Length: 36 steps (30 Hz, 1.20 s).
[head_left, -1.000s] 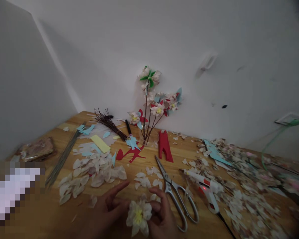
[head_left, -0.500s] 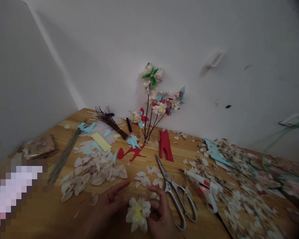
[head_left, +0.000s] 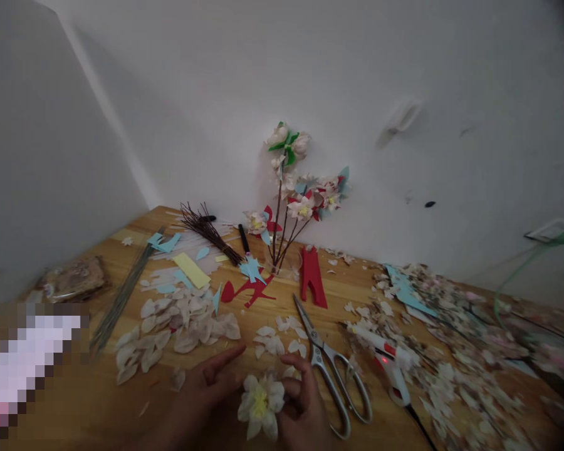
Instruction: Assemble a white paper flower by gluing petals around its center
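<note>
Left of centre on the wooden table (head_left: 113,401), a heap of loose pale petals (head_left: 188,335) lies just beyond the left hand (head_left: 200,394). That hand reaches in from the near edge with its index finger stretched out and its thumb apart from it, nothing visible between them; whether the thumb tip touches a petal of the white flower (head_left: 261,406) cannot be told. The flower sits between the two hands, to the right of the left thumb and closer to the right hand (head_left: 305,401), whose thumb and fingers close on it from its right side and behind. Its yellow middle faces up towards the viewer, so it shows as a round with no clear long axis, and any stem is hidden. Just right of that hand lie the scissors (head_left: 316,341), handles near and blades pointing away, then the white glue gun (head_left: 397,376).
</note>
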{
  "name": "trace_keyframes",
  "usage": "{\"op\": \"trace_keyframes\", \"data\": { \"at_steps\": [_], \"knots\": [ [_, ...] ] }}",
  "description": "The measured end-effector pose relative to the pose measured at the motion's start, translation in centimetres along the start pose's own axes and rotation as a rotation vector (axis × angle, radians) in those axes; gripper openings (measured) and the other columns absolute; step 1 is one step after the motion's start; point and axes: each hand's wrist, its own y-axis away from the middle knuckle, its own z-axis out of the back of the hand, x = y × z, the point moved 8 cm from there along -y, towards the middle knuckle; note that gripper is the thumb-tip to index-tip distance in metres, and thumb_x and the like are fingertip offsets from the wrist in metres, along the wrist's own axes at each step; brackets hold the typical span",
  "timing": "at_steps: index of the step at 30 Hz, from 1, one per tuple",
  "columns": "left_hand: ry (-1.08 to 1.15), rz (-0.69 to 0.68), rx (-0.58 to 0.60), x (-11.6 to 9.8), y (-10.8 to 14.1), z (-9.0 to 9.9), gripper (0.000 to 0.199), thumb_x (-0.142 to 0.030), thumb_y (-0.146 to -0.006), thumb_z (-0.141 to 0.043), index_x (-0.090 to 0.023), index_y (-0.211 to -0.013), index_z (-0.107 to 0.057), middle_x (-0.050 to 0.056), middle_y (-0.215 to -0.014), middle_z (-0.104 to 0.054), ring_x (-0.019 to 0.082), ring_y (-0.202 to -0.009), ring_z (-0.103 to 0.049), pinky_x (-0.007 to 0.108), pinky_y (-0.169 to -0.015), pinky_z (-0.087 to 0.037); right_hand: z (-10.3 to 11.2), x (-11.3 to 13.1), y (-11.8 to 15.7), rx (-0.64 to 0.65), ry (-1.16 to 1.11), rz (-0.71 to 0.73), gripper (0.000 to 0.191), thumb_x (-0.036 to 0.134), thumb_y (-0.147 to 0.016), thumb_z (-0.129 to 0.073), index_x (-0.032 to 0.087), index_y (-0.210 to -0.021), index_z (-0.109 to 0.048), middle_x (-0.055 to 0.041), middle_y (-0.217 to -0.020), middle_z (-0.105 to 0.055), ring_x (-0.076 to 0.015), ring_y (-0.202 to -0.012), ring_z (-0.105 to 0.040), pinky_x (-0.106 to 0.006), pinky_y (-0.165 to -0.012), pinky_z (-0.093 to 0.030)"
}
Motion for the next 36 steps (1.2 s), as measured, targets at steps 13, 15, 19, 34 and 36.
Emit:
{"op": "trace_keyframes", "data": {
  "at_steps": [13, 15, 19, 34, 36],
  "knots": [
    [0.084, -0.016, -0.024, -1.1, 0.6, 0.0, 0.069, -0.033, -0.063, -0.077, -0.018, -0.124, -0.048, 0.007, -0.081, -0.075, 0.026, -0.077, -0.069, 0.035, -0.068, -0.048, -0.3, 0.4, 0.1, 0.064, -0.009, 0.063, 0.062, 0.021, -0.065, -0.066, 0.024, -0.122, -0.044, 0.0003, -0.071, -0.073, -0.0221, -0.073, -0.07, -0.033, -0.071, -0.052],
    [0.087, -0.052, 0.001, -1.4, 0.6, -0.2, 0.063, -0.027, -0.063, -0.077, -0.02, -0.119, -0.049, 0.005, -0.081, -0.075, 0.023, -0.071, -0.068, 0.032, -0.061, -0.048, -0.2, 0.5, 0.1, 0.095, 0.06, 0.094, 0.06, 0.02, -0.067, -0.063, 0.025, -0.124, -0.045, -0.0012, -0.076, -0.074, -0.0223, -0.077, -0.07, -0.034, -0.073, -0.051],
    [0.043, -0.071, -0.041, -1.2, 0.4, 0.2, 0.061, -0.021, -0.061, -0.08, -0.021, -0.114, -0.048, 0.0, -0.073, -0.074, 0.016, -0.057, -0.065, 0.025, -0.051, -0.045, -0.4, 1.2, 0.0, 0.166, 0.164, 0.167, 0.059, 0.018, -0.07, -0.058, 0.024, -0.127, -0.044, -0.0027, -0.08, -0.075, -0.0222, -0.079, -0.069, -0.035, -0.073, -0.051],
    [-0.153, -0.164, -0.111, -3.8, 0.5, 1.1, 0.047, -0.024, -0.069, -0.073, -0.022, -0.109, -0.05, -0.002, -0.075, -0.07, 0.015, -0.066, -0.064, 0.023, -0.055, -0.046, 7.9, 5.0, -2.2, -0.216, 0.176, 0.275, 0.024, 0.029, -0.077, -0.064, 0.023, -0.099, -0.056, -0.0036, -0.088, -0.072, -0.0193, -0.083, -0.066, -0.031, -0.075, -0.051],
    [-0.226, -0.179, -0.104, -3.5, 0.1, 1.6, 0.049, -0.028, -0.066, -0.075, -0.023, -0.108, -0.051, -0.003, -0.071, -0.069, 0.014, -0.062, -0.061, 0.022, -0.052, -0.044, 9.8, 5.7, -2.6, -0.282, 0.151, 0.257, 0.021, 0.033, -0.075, -0.066, 0.023, -0.093, -0.059, -0.0034, -0.088, -0.071, -0.02, -0.083, -0.065, -0.031, -0.072, -0.051]
  ]
}}
